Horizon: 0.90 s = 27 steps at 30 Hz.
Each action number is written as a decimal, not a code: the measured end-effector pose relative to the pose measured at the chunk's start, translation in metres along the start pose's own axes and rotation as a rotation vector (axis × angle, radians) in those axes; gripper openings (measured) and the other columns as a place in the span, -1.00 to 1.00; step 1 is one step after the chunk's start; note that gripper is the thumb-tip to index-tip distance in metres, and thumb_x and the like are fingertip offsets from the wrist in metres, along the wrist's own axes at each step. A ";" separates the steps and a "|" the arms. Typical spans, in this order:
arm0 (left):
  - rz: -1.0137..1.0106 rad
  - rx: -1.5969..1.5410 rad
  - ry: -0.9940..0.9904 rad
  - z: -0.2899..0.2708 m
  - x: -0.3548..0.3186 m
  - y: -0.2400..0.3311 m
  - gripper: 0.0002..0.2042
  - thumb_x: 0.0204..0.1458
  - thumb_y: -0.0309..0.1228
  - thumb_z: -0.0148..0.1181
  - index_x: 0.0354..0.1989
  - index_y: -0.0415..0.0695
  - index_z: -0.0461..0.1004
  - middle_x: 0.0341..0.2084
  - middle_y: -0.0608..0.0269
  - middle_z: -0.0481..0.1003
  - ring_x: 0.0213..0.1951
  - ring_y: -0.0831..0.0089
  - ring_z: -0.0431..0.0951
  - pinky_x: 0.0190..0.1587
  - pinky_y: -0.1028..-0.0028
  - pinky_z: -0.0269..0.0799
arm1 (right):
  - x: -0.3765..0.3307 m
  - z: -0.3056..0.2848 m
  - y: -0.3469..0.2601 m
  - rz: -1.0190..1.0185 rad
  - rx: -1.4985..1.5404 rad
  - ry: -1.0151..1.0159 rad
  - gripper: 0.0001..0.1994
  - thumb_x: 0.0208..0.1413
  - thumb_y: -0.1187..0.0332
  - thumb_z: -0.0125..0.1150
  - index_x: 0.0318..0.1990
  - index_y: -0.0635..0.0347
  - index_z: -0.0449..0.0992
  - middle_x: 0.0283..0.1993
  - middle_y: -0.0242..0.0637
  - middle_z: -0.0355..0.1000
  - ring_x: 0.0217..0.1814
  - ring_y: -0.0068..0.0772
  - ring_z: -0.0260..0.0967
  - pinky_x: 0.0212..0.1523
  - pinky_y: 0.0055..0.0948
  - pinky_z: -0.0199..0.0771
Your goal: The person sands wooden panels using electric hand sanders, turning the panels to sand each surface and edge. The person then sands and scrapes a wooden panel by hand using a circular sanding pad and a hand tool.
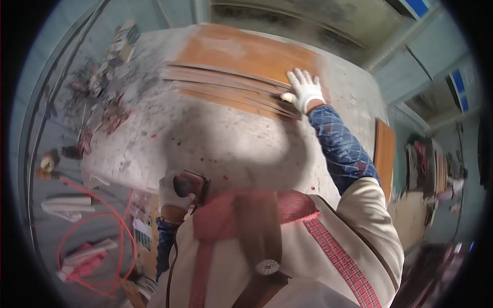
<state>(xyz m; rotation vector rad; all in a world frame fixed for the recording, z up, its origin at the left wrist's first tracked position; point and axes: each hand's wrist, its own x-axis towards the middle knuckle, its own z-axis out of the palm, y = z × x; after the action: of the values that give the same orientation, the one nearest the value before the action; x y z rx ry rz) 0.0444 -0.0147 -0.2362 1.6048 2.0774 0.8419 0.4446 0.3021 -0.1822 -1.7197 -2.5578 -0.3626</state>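
Dusty grey worktop, speckled with red, fills the middle. Nearest, the left hand (gloved) grips a dark brown block at the worktop's near edge. Left of it, a red cable loops over the floor. Farther off, the right hand lies spread on stacked orange-brown boards; beyond its wrist another board leans.

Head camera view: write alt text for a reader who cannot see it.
A person's gloved right hand presses on a stack of orange-brown boards lying on a dusty grey worktable. The gloved left hand grips a dark tool at the table's near edge, and a red cable loops across the floor to the left.
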 end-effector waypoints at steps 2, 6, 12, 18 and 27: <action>0.138 -0.054 -0.104 0.008 0.012 -0.012 -0.21 -0.38 -0.44 0.45 0.20 -0.13 0.33 -0.07 0.03 0.40 0.02 0.04 0.43 0.14 0.17 0.39 | -0.043 -0.030 -0.015 0.011 0.134 -0.067 -0.22 0.20 -0.25 0.03 0.46 0.00 0.16 0.54 -0.14 0.05 0.59 -0.02 -0.10 0.52 0.14 -0.18; 0.195 -0.054 -0.169 0.018 0.014 -0.028 -0.06 -0.47 -0.31 0.49 0.29 -0.10 0.27 0.09 -0.02 0.40 0.12 -0.02 0.43 0.19 0.15 0.37 | -0.168 0.013 -0.027 0.354 0.633 0.069 -0.14 0.14 -0.18 0.23 0.44 0.22 0.18 0.47 0.05 0.15 0.54 0.06 0.02 0.51 -0.10 -0.01; 0.130 0.067 -0.431 0.048 0.036 0.000 0.01 -0.52 -0.33 0.45 0.35 -0.03 0.22 0.13 -0.04 0.41 0.16 -0.04 0.43 0.19 0.13 0.41 | -0.420 0.135 0.018 1.408 1.471 0.346 -0.15 0.13 0.05 0.39 0.44 0.33 0.14 0.45 0.00 0.22 0.52 -0.13 0.10 0.46 -0.29 0.09; 0.173 0.161 -0.588 0.104 0.042 0.047 0.01 -0.53 -0.37 0.45 0.35 -0.08 0.21 0.11 -0.10 0.30 0.17 -0.08 0.35 0.22 0.14 0.38 | -0.598 0.132 0.120 1.965 0.930 0.243 0.09 -0.02 -0.27 0.38 0.45 0.40 0.08 0.47 0.14 0.14 0.51 0.02 0.11 0.45 -0.18 0.14; 0.202 0.123 -0.518 0.167 -0.005 0.166 0.03 -0.58 -0.37 0.54 0.30 -0.16 0.25 0.11 -0.09 0.37 0.14 -0.05 0.40 0.19 0.15 0.38 | -0.656 0.117 0.328 1.839 0.480 -0.081 0.18 -0.14 -0.44 0.33 0.50 0.18 0.04 0.51 0.11 0.07 0.57 0.02 0.00 0.48 -0.17 0.10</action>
<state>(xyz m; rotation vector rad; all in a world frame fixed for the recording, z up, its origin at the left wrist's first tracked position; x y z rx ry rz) 0.2710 0.0457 -0.2514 1.8778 1.6453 0.3062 1.0101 -0.1516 -0.3447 -2.7297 -0.1891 0.3814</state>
